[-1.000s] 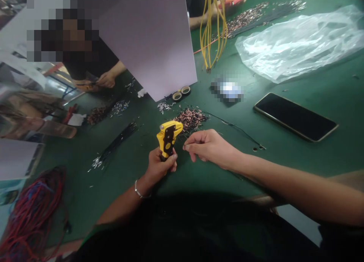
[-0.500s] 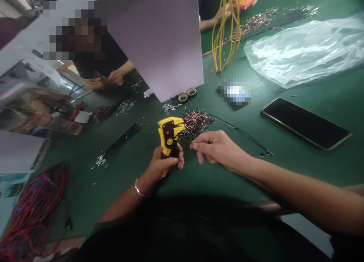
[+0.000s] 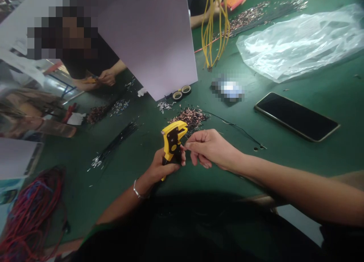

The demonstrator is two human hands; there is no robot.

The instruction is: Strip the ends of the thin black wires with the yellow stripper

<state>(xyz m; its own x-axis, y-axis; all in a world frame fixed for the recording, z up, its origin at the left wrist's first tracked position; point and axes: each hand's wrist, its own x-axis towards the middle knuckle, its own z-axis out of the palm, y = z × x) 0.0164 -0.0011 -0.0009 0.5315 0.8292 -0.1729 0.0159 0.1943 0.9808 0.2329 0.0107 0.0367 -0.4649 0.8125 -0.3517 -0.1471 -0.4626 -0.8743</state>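
Note:
A yellow and black wire stripper point(image 3: 173, 140) stands upright in my left hand point(image 3: 166, 165), its jaws pointing right. Just right of the tool, my right hand point(image 3: 212, 147) pinches something thin at its fingertips, probably a wire end, too small to make out. The fingertips of both hands are close together. Behind them lies a heap of short copper-tipped black pieces point(image 3: 192, 117). A bundle of black wires with silver ends point(image 3: 116, 142) rests to the left on the green table point(image 3: 113, 193).
A phone point(image 3: 297, 116) and a clear plastic bag point(image 3: 301, 42) lie on the right. Tape rolls point(image 3: 182, 92) sit beside a pale upright panel point(image 3: 153, 38). Yellow wires point(image 3: 214, 30) hang behind. Red cables point(image 3: 34, 212) are at left. Other people's hands work farther back.
My right hand has come nearer to the stripper. The stripper has tilted a little, its head slightly nearer the right hand. The whole view has shifted slightly.

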